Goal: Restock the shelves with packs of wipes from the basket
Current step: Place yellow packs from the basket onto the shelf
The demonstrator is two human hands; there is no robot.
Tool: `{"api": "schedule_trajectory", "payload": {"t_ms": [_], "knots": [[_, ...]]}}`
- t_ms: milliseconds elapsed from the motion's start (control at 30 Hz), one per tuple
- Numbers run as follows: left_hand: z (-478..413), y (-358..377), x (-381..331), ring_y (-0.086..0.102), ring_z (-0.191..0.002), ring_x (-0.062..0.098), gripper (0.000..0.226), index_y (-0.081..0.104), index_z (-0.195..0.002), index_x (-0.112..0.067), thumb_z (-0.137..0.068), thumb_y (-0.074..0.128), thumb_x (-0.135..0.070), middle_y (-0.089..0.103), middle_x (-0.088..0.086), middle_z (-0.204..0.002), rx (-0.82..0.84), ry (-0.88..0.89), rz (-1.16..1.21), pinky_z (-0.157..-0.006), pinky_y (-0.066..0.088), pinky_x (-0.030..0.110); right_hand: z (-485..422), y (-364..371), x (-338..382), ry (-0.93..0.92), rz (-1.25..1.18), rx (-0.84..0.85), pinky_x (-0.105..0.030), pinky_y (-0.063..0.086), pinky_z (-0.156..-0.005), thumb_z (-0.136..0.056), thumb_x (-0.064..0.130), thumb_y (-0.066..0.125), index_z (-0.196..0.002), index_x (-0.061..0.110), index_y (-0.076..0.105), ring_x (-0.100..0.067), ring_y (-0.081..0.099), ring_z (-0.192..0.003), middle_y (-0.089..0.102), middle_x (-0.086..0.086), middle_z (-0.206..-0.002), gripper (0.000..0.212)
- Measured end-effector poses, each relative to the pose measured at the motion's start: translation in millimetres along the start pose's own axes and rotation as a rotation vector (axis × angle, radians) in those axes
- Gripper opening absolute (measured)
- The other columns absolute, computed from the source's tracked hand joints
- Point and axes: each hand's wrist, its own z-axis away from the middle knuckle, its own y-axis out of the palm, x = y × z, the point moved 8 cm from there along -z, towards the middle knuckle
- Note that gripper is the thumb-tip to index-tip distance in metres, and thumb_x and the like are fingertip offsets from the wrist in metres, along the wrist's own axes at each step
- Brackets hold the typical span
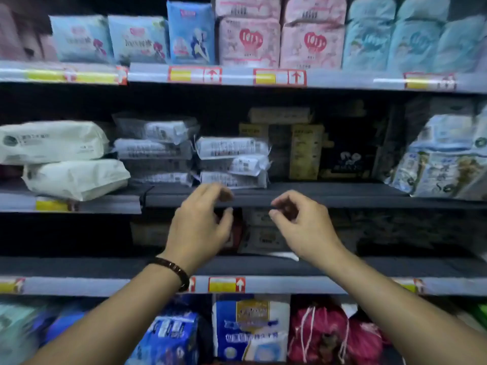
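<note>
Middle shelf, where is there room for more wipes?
Bare shelf board runs in front of the yellow box and dark box, between the grey wipes stack and the blue packs. The left end is crowded by white packs.

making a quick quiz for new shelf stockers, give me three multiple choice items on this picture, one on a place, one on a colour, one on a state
1. Where do the two big white packs lie?
A. on the top shelf
B. at the left end of the middle shelf
C. on the bottom shelf

2. What colour is the bracelet on the left wrist?
A. white
B. yellow
C. dark brown

3. What do the left hand and right hand hold?
A. nothing
B. a pack each
C. one pack between them

Answers: 1 B, they are stacked one on the other at the left of that shelf. 2 C, the band reads dark brown against the skin. 3 A, both hands are loosely curled and empty.
</note>
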Motion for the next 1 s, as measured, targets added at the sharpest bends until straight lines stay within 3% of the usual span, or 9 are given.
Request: {"api": "schedule_trajectory", "payload": {"t_ms": [133,200,367,500,600,700,800,900,1000], "knots": [[141,87,5,0.068,-0.087,0.001,0.013,0.065,-0.095,-0.033,-0.085,0.063,-0.041,0.072,-0.019,-0.09,0.556,-0.163,0.012,-0.079,0.058,0.034,114,47,-83,0.144,0.003,0.261,-0.024,0.047,-0.063,-0.092,0.02,0.075,-0.077,0.026,0.07,-0.006,0.061,-0.063,0.071,0.006,-0.071,0.017],[223,122,15,0.069,-0.093,0.003,0.02,0.067,-0.101,-0.033,-0.085,0.064,-0.045,0.074,-0.017,-0.097,0.758,-0.309,0.023,-0.084,0.058,0.033,173,71,-144,0.286,0.041,0.38,-0.028,0.046,-0.062,-0.092,0.017,0.075,-0.074,0.026,0.07,-0.003,0.058,-0.061,0.07,0.005,-0.069,0.021],[357,164,32,0.067,-0.119,0.023,0.043,0.07,-0.126,-0.025,-0.088,0.073,-0.046,0.073,0.0,-0.128,1.332,-0.336,-0.094,-0.097,0.051,0.03,293,116,-264,0.71,0.164,0.589,-0.018,0.048,-0.062,-0.087,0.009,0.074,-0.06,0.027,0.067,-0.006,0.068,-0.067,0.064,0.015,-0.056,0.033],[399,171,46,0.059,-0.131,0.033,0.066,0.06,-0.142,-0.015,-0.09,0.075,-0.052,0.063,0.013,-0.144,1.533,-0.355,-0.168,-0.104,0.046,0.034,329,144,-272,0.828,0.124,0.653,-0.028,0.045,-0.067,-0.081,0.023,0.084,-0.062,0.024,0.068,-0.008,0.058,-0.062,0.066,0.011,-0.061,0.025],[424,180,39,0.06,-0.127,0.034,0.064,0.06,-0.138,-0.013,-0.091,0.074,-0.054,0.065,0.014,-0.14,1.586,-0.419,-0.091,-0.094,0.046,0.032,348,164,-267,0.839,0.103,0.754,-0.019,0.041,-0.052,-0.084,0.035,0.083,-0.072,0.02,0.069,-0.004,0.053,-0.058,0.064,0.011,-0.068,0.024],[435,185,37,0.059,-0.128,0.034,0.077,0.053,-0.142,-0.013,-0.084,0.08,-0.056,0.061,0.012,-0.142,1.575,-0.47,-0.058,-0.095,0.047,0.034,359,176,-264,0.879,0.094,0.837,-0.015,0.035,-0.043,-0.088,0.027,0.081,-0.086,0.018,0.068,-0.003,0.048,-0.054,0.06,0.014,-0.072,0.016],[439,183,44,0.059,-0.127,0.031,0.082,0.05,-0.147,-0.015,-0.082,0.08,-0.056,0.06,0.01,-0.143,1.537,-0.563,-0.065,-0.096,0.047,0.033,367,184,-264,0.926,0.075,0.917,-0.026,0.037,-0.049,-0.079,0.029,0.085,-0.115,0.021,0.065,-0.018,0.054,-0.063,0.066,0.001,-0.093,0.042],[440,186,38,0.061,-0.127,0.025,0.083,0.049,-0.152,-0.021,-0.082,0.08,-0.055,0.062,0.004,-0.144,1.542,-0.615,-0.011,-0.094,0.048,0.028,376,195,-261,0.937,0.013,0.95,-0.032,0.048,-0.055,-0.081,0.025,0.086,-0.136,0.013,0.06,-0.019,0.062,-0.071,0.065,-0.003,-0.094,0.062],[450,191,26,0.059,-0.124,0.03,0.09,0.055,-0.143,-0.029,-0.07,0.075,-0.076,0.06,0.006,-0.142,1.616,-0.553,-0.041,-0.101,0.052,0.039,382,203,-255,0.898,0.023,0.95,-0.029,0.053,-0.066,-0.08,0.02,0.087,-0.147,0.011,0.054,-0.018,0.066,-0.084,0.065,-0.002,-0.106,0.075]]}}
